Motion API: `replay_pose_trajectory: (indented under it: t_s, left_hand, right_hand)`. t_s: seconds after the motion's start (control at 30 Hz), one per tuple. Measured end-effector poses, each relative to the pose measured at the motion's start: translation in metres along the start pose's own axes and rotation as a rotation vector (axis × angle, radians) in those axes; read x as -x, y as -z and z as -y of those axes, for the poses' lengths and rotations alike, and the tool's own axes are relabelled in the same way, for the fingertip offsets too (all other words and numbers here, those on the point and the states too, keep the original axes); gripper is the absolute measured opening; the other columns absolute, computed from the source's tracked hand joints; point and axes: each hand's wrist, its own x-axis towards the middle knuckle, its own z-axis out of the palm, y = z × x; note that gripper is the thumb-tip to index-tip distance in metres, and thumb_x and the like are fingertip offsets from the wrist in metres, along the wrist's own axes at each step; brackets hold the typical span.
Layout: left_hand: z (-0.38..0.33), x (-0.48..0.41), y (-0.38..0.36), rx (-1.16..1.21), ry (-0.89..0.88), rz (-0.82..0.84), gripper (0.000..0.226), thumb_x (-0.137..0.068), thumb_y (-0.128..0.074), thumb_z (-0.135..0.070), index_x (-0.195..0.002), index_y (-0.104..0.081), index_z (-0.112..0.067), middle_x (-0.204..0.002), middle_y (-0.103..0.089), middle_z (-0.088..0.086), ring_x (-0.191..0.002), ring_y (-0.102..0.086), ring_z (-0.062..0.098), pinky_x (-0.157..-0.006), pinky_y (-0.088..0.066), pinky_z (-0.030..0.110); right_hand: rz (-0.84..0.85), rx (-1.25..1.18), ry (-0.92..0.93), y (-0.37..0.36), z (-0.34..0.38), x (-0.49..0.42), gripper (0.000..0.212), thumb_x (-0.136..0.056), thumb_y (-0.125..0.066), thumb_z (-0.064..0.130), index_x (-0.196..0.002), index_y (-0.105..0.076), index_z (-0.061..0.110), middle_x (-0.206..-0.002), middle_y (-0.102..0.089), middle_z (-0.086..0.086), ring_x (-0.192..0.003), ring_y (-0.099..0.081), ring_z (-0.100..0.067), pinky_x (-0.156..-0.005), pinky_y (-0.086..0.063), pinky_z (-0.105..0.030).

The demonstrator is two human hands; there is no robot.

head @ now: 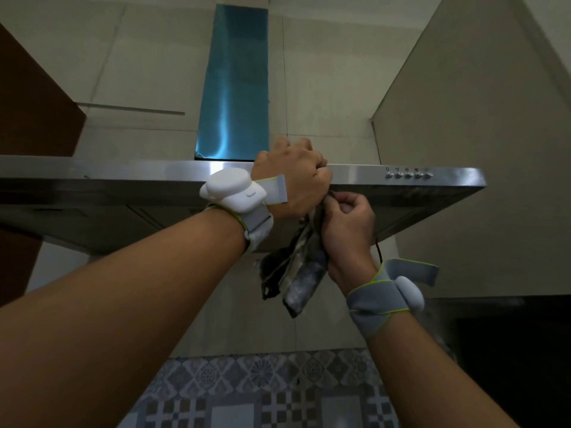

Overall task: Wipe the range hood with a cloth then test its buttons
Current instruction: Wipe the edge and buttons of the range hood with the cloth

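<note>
Blue chimney [234, 88] above, buttons [408, 176] off right on the range hood [123, 174] front; left hand [293, 180] fisted round cloth [296, 273] at hood edge, right hand [346, 223] pinching it below.

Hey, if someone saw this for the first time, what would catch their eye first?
Two hands meet at the front edge of the range hood: the left hand grips a dirty cloth and the right hand pinches it just below. Above them rises a shiny blue chimney; a row of buttons sits further right.
</note>
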Motion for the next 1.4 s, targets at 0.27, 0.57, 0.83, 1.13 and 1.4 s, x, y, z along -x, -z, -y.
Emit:
replay_pose_trajectory:
  t_s: [0.27,0.57,0.83,1.13,1.4]
  left_hand:
    - [0.001,0.001,-0.007,0.000,0.001,-0.044,0.062,-0.078,-0.022,-0.040,-0.123,-0.064,-0.031,-0.125,-0.055,-0.004,-0.115,-0.043,0.022,-0.094,-0.033,0.040]
    - [0.005,0.002,-0.008,0.038,-0.011,-0.028,0.063,-0.079,-0.022,-0.040,-0.128,-0.060,-0.031,-0.125,-0.054,-0.002,-0.114,-0.042,0.023,-0.096,-0.034,0.040]
    - [0.003,0.004,-0.013,0.041,0.017,-0.078,0.060,-0.080,-0.024,-0.039,-0.126,-0.061,-0.029,-0.124,-0.055,-0.001,-0.113,-0.042,0.024,-0.093,-0.033,0.037]
    - [0.002,0.006,-0.015,0.071,0.044,-0.099,0.060,-0.081,-0.024,-0.039,-0.127,-0.061,-0.027,-0.124,-0.056,0.002,-0.111,-0.043,0.025,-0.093,-0.034,0.037]
    - [0.000,0.006,-0.016,0.094,0.062,-0.113,0.060,-0.081,-0.025,-0.038,-0.126,-0.062,-0.027,-0.124,-0.056,0.001,-0.111,-0.043,0.026,-0.094,-0.034,0.038]
  right_hand:
    - [-0.129,-0.085,0.056,0.021,0.012,-0.009,0.012,-0.090,-0.062,0.009,-0.086,-0.055,0.018,-0.076,-0.066,-0.003,-0.066,-0.063,-0.009,-0.067,-0.054,-0.026]
    - [-0.081,0.024,-0.001,0.018,0.002,-0.011,0.007,-0.088,-0.062,0.010,-0.091,-0.058,0.014,-0.072,-0.065,0.000,-0.063,-0.060,-0.009,-0.063,-0.050,-0.026]
    - [-0.112,0.021,0.128,0.029,0.011,-0.016,0.012,-0.089,-0.063,0.014,-0.084,-0.055,0.021,-0.080,-0.069,-0.007,-0.070,-0.065,-0.014,-0.070,-0.055,-0.031]
    - [-0.089,0.088,0.079,0.037,0.008,-0.023,0.013,-0.088,-0.063,0.014,-0.083,-0.055,0.023,-0.078,-0.068,-0.003,-0.071,-0.065,-0.014,-0.079,-0.057,-0.042]
    - [-0.020,0.091,0.040,0.026,0.008,-0.019,0.008,-0.086,-0.064,0.014,-0.085,-0.059,0.019,-0.076,-0.069,-0.005,-0.070,-0.065,-0.016,-0.073,-0.056,-0.039]
